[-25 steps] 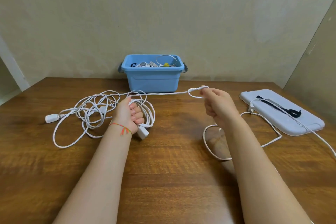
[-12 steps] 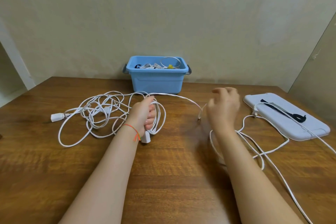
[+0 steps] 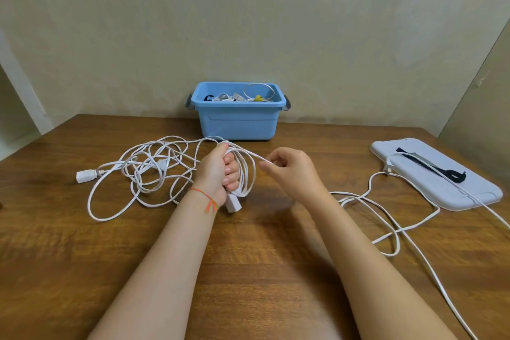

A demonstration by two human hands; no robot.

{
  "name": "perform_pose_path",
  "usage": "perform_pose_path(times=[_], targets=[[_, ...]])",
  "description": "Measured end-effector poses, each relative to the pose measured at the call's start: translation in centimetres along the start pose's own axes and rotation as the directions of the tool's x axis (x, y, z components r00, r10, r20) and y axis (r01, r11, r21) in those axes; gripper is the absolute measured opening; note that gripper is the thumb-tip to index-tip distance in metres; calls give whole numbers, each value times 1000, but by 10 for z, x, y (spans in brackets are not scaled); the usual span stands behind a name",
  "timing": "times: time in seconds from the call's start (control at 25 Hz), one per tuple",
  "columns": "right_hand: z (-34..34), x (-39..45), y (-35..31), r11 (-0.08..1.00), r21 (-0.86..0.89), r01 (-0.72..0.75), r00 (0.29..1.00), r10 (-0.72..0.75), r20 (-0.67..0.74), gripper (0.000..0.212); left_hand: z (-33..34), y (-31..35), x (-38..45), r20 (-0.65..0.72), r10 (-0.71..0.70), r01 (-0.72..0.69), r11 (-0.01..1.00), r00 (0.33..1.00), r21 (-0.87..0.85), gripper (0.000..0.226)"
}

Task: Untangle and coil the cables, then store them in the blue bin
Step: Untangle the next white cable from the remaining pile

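A long white cable (image 3: 154,171) lies in a tangle on the wooden table, left of centre, with a white socket end (image 3: 85,175) at its far left. My left hand (image 3: 218,174) grips a coil of this cable, and a white plug (image 3: 233,204) hangs below the fist. My right hand (image 3: 292,171) pinches the cable strand just right of the coil. The loose run of the cable (image 3: 386,218) trails off to the right across the table. The blue bin (image 3: 237,116) stands at the back against the wall, holding several coiled cables.
A white lid (image 3: 441,188) lies flat at the right with a black strap (image 3: 438,167) on it and the cable crossing it. A wall panel rises at the far right. Bare wood (image 3: 248,270) shows between my forearms.
My right hand came back left toward the coil and took hold of the strand. The left hand still grips the coil, now with another loop. More slack cable lies on the right.
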State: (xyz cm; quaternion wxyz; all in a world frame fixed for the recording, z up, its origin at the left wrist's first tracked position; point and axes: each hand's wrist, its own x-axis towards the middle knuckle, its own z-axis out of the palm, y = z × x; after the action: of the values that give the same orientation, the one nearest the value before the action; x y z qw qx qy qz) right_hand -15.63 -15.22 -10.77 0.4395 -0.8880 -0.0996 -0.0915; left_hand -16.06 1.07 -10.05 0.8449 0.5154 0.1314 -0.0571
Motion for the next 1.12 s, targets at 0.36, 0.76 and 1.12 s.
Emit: perform_pose_path(times=[0.36,0.76,1.12], targets=[[-34,13,34,939,-331,-94,995,99,-2,5,-12,1,8,-51,-32,23,988,998,-155,66],[-38,2,14,984,152,-96,983,69,171,27,2,-14,11,15,130,-128,942,991,309,32],[-33,0,1,900,400,-172,932,18,362,36,4,-19,5,400,85,-332,725,913,603,28]])
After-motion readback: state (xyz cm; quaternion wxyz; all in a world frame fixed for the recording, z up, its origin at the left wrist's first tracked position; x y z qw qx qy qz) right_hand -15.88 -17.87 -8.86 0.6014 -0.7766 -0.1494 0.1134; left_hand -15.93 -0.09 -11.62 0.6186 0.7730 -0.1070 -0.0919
